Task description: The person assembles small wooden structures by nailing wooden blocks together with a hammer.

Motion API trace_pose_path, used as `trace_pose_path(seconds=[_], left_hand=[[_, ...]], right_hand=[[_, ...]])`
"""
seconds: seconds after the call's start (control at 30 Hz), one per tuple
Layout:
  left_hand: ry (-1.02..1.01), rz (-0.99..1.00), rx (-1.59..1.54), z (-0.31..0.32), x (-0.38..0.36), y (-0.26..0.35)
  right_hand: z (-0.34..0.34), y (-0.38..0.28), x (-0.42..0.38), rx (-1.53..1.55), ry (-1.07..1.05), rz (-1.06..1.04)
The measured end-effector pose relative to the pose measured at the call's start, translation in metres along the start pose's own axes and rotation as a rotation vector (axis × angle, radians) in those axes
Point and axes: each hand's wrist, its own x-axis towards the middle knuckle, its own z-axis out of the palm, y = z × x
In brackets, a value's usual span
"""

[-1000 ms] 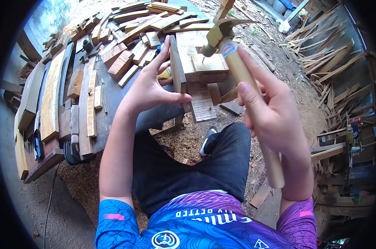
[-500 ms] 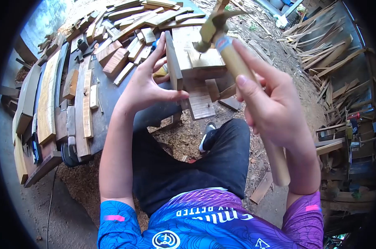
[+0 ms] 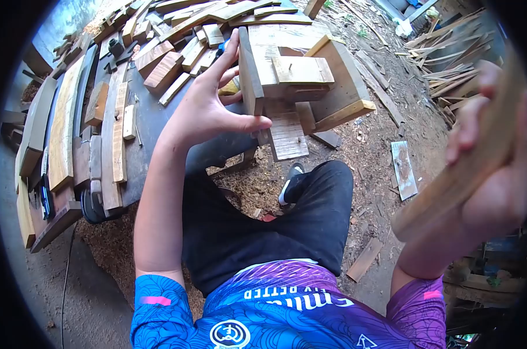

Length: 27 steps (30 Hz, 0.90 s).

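My left hand (image 3: 208, 110) grips an upright side board (image 3: 250, 75) of a small wooden assembly, thumb at its lower edge and fingers at its upper edge. Between this board and a second side board (image 3: 340, 96) is a pale wood block (image 3: 310, 71), with a thin nail (image 3: 290, 67) standing up from it. Below, a short light board (image 3: 289, 139) juts toward me. Off to the right, my right hand (image 3: 493, 168) is closed round the wooden handle of a hammer (image 3: 472, 166), raised and smeared by motion. The hammer's head cannot be made out.
The dark workbench (image 3: 150, 131) on the left carries many loose boards and wood offcuts (image 3: 164, 70). Thin scrap strips (image 3: 449, 75) are heaped at the far right. Sawdust and loose pieces, including a flat board (image 3: 404, 170), lie on the ground.
My right hand has swung the hammer away from the nail, up and out to the right. My left hand keeps its hold on the side board, and the assembly's right side now shows.
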Motion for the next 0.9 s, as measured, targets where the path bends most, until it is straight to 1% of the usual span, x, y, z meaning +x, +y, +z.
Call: trace_pose_path(seconds=[0.1,0.13,0.17,0.2,0.23,0.3,0.33,0.43,0.57,0.63,0.77,0.83,0.87,0.9], left_hand=[[0.000,0.000,0.003,0.000,0.000,0.002],[0.001,0.000,-0.011,0.001,0.000,0.003],[-0.008,-0.008,-0.041,0.001,0.000,0.004],[-0.008,-0.008,-0.030,0.001,-0.001,0.004],[-0.017,-0.006,-0.019,-0.001,0.001,0.003],[-0.015,-0.019,-0.042,-0.002,0.000,-0.001],[-0.011,-0.036,-0.063,-0.002,-0.001,-0.003],[-0.001,-0.016,-0.031,-0.002,-0.001,-0.004],[-0.012,-0.028,-0.040,-0.001,-0.002,0.000],[-0.005,-0.038,-0.054,0.000,-0.001,0.002],[-0.013,-0.032,-0.019,-0.002,-0.001,0.001],[-0.020,-0.022,0.008,-0.002,0.000,0.002],[-0.021,-0.028,0.008,-0.001,0.000,0.002],[-0.014,-0.024,0.016,-0.001,-0.001,0.002]], right_hand=[[-0.003,0.004,-0.001,0.087,0.027,-0.067],[0.013,0.017,-0.017,0.003,-0.094,0.046],[0.013,0.012,-0.012,-0.453,-0.505,0.320],[0.028,0.026,-0.023,-0.299,-0.420,0.328],[0.025,0.024,-0.023,-0.303,-0.405,0.325],[0.023,0.016,-0.017,-0.188,-0.428,0.452],[0.022,0.016,-0.016,-0.186,-0.426,0.456],[0.022,0.017,-0.013,-0.208,-0.415,0.371],[0.018,0.019,-0.008,-0.197,-0.401,0.347],[0.018,0.023,-0.008,-0.184,-0.339,0.276],[0.014,0.024,-0.006,-0.220,-0.401,0.348],[0.010,0.023,-0.003,-0.158,-0.452,0.433],[0.007,0.018,-0.001,-0.156,-0.453,0.438],[0.004,0.009,0.001,-0.151,-0.371,0.400]])
